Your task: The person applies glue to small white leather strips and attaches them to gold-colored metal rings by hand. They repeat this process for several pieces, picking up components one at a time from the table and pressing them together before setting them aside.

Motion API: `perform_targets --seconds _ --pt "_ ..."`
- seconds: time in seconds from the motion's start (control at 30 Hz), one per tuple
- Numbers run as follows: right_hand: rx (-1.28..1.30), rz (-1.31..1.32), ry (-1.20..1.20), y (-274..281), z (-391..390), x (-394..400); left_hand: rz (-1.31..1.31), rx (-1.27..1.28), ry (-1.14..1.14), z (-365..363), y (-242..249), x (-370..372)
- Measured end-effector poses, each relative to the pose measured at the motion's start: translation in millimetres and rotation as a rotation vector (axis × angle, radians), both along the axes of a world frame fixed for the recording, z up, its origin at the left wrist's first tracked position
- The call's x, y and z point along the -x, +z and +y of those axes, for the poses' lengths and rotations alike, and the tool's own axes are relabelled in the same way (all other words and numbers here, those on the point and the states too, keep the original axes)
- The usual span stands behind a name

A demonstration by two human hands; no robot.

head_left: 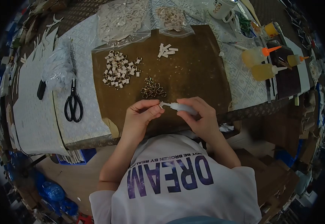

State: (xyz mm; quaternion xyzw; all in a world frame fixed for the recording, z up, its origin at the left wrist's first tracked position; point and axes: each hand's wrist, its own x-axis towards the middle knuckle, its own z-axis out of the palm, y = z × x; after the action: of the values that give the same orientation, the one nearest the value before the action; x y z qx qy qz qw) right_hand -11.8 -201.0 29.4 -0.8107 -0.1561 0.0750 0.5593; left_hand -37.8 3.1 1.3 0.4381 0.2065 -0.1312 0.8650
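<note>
My left hand (144,112) pinches a small white strip (161,104) between thumb and fingertips. In my right hand (200,115) is a small white bottle (185,108), its thin nozzle pointing left and meeting the strip. Both hands are over the near edge of a brown mat (196,67). Just beyond the fingertips lies a pile of metal clasps (153,89). Farther left on the mat sits a larger heap of clasps with white tabs (118,70). Several loose white strips (167,50) rest near the mat's far side.
Black scissors (73,106) and a clear plastic bag (59,65) lie left of the mat. Bags of white strips (122,22) and metal parts (172,18) are at the back. Glue bottles (254,56), a mug (221,9) and a dark notebook (287,80) stand or lie to the right.
</note>
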Motion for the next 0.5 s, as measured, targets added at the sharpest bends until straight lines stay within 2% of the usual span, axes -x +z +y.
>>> perform_targets --seconds 0.17,0.27,0.4,0.5 --pt "-0.510 0.559 -0.040 -23.0 -14.0 -7.8 0.067 0.135 0.004 3.9 -2.1 -1.6" --pt "-0.746 0.654 -0.156 -31.9 -19.4 -11.5 0.060 0.120 -0.003 6.0 -2.6 -2.5" --pt "-0.750 0.483 -0.255 -36.3 -19.9 -16.8 0.039 0.088 -0.018 6.9 -1.5 -4.5" --pt "-0.612 0.379 -0.288 -34.4 -21.5 -18.7 0.030 0.066 -0.034 7.5 -1.4 -6.0"
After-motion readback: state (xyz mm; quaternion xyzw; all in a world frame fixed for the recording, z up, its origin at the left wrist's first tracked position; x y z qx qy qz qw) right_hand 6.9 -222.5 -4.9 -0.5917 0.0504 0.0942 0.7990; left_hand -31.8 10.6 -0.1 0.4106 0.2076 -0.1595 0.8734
